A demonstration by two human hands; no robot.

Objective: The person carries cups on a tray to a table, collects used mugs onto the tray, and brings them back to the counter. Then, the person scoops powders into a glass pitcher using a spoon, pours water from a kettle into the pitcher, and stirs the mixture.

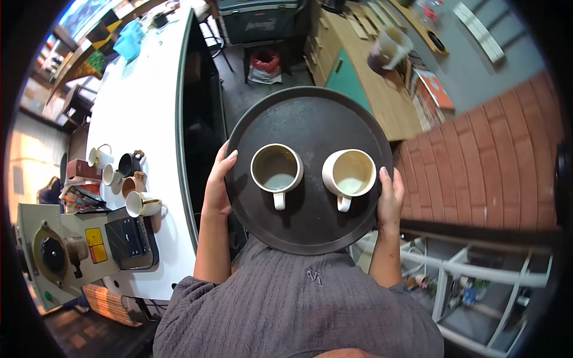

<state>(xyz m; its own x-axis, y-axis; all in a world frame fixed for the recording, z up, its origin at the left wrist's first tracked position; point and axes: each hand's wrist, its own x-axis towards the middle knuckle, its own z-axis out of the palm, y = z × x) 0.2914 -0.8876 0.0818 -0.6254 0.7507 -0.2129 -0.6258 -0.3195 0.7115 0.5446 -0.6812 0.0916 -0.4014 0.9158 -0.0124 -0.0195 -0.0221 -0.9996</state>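
Observation:
A round dark tray (310,224) is held level in front of my chest. My left hand (218,182) grips its left rim, thumb on top and the other fingers hidden beneath. On the opposite rim my right hand (391,194) is closed the same way. Two white mugs stand upright on the tray, handles toward me. The left mug (279,200) has a greyish inside with what looks like some liquid at the bottom. In the right mug (344,203) there seems to be a pale liquid; its inner wall looks stained.
Left is a white counter (164,179) with several cups, among them a white mug (143,204), and a machine (65,250). A wooden cabinet (382,113) holding a pitcher (388,51) stands ahead right. A lined bin (264,65) is on the floor ahead; a brick wall (477,167) runs right.

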